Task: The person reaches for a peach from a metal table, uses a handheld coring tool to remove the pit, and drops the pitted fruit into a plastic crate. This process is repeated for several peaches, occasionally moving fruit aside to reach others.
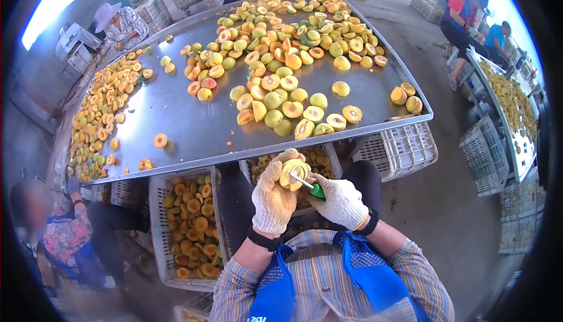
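Observation:
My left hand (274, 200), in a white knitted glove, is closed around a yellow peach half (288, 175), cut face turned up and toward the right. In my gloved right hand (341, 202) is a pitting tool with a green handle (317, 191). Its metal end lies against the cut face, at the middle of the half. Whether the stone is still inside, I cannot make out. Both hands are above my lap, just off the near edge of a metal table (205, 127). A pile of peach halves (272, 102) lies on the table in front of them.
A white crate (156, 228) of hollowed peach halves stands left of my legs; another crate (336, 161) sits between my knees. At right is a white crate (410, 146) under the table corner. Several people work around this table and a second table (519, 120).

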{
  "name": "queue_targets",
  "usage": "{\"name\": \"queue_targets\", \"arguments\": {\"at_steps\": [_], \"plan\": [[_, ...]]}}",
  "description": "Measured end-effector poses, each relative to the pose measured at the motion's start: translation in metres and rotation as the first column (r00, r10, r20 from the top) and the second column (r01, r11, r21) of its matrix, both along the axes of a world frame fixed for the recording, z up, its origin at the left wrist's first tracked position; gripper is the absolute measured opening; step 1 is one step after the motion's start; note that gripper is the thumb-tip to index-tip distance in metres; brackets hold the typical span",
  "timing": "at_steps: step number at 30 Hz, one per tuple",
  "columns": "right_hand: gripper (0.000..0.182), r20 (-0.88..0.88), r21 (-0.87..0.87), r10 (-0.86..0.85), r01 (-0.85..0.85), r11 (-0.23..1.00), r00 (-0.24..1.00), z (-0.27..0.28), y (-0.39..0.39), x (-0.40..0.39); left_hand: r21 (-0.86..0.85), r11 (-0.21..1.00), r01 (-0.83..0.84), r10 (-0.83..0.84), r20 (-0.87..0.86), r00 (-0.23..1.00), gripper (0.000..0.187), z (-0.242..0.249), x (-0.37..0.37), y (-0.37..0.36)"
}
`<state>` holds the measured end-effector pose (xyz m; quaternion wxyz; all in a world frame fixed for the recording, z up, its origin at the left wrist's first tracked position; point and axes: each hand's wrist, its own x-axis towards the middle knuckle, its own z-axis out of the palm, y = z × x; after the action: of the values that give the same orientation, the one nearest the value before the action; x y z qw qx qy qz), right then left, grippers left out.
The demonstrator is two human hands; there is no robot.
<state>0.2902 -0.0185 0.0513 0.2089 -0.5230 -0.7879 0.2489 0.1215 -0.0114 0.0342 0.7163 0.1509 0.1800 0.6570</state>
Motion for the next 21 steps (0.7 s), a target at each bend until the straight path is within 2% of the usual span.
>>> {"name": "queue_targets", "arguments": {"at_steps": [3, 4, 6, 7, 9, 10, 11, 13, 15, 17, 18, 19, 21], "plan": [[0.04, 0.001, -0.002, -0.008, 0.008, 1.0, 1.0, -0.007, -0.001, -0.002, 0.007, 1.0, 0.009, -0.009, -0.03, 1.0, 0.045, 0.001, 0.003, -0.005], [0.036, 0.004, -0.057, 0.004, -0.004, 0.998, 1.0, -0.013, -0.001, -0.003, -0.006, 1.0, 0.007, -0.007, -0.034, 0.999, 0.044, 0.001, 0.005, -0.006], [0.024, -0.025, -0.125, 0.007, -0.01, 0.992, 1.0, -0.024, -0.007, -0.005, -0.105, 0.994, -0.014, 0.011, -0.027, 1.0, 0.044, 0.0, 0.012, -0.009], [0.024, -0.024, -0.127, 0.004, -0.007, 0.992, 1.0, -0.026, -0.008, -0.006, -0.107, 0.994, -0.011, 0.008, -0.026, 1.0, 0.044, 0.001, 0.012, -0.011], [0.02, -0.011, -0.113, 0.054, -0.055, 0.992, 0.998, -0.031, -0.007, -0.006, -0.203, 0.979, -0.029, 0.008, -0.103, 0.995, 0.043, 0.005, 0.013, -0.015], [0.017, -0.019, -0.039, 0.079, -0.08, 0.996, 0.997, -0.034, -0.005, -0.002, -0.21, 0.975, -0.076, 0.038, -0.18, 0.983, 0.044, 0.008, 0.015, -0.015], [0.017, -0.04, -0.106, 0.111, -0.115, 0.988, 0.993, -0.037, 0.001, 0.004, -0.215, 0.974, -0.077, 0.039, -0.179, 0.983, 0.044, 0.008, 0.016, -0.016], [0.017, -0.052, -0.173, 0.143, -0.15, 0.973, 0.988, -0.027, 0.002, 0.005, -0.226, 0.965, -0.129, 0.052, -0.32, 0.946, 0.044, 0.009, 0.017, -0.016], [0.019, -0.008, -0.271, 0.214, -0.208, 0.94, 0.977, -0.024, -0.008, 0.004, -0.239, 0.963, -0.122, 0.032, -0.347, 0.937, 0.043, 0.014, 0.014, -0.016], [0.02, -0.052, -0.317, 0.231, -0.235, 0.919, 0.972, -0.014, -0.009, 0.004, -0.158, 0.987, 0.03, -0.082, -0.333, 0.939, 0.043, 0.015, 0.01, -0.017], [0.02, -0.026, -0.24, 0.225, -0.225, 0.944, 0.974, -0.015, -0.007, 0.006, -0.221, 0.975, -0.033, -0.067, -0.427, 0.902, 0.043, 0.021, 0.013, -0.016], [0.019, 0.003, -0.161, 0.218, -0.215, 0.963, 0.976, -0.015, -0.004, 0.008, -0.225, 0.974, -0.028, -0.073, -0.426, 0.902, 0.043, 0.02, 0.017, -0.015], [0.016, 0.05, -0.187, 0.205, -0.193, 0.963, 0.977, -0.02, 0.003, 0.01, -0.187, 0.954, -0.234, 0.049, -0.673, 0.738, 0.046, 0.017, 0.023, -0.012]]}}
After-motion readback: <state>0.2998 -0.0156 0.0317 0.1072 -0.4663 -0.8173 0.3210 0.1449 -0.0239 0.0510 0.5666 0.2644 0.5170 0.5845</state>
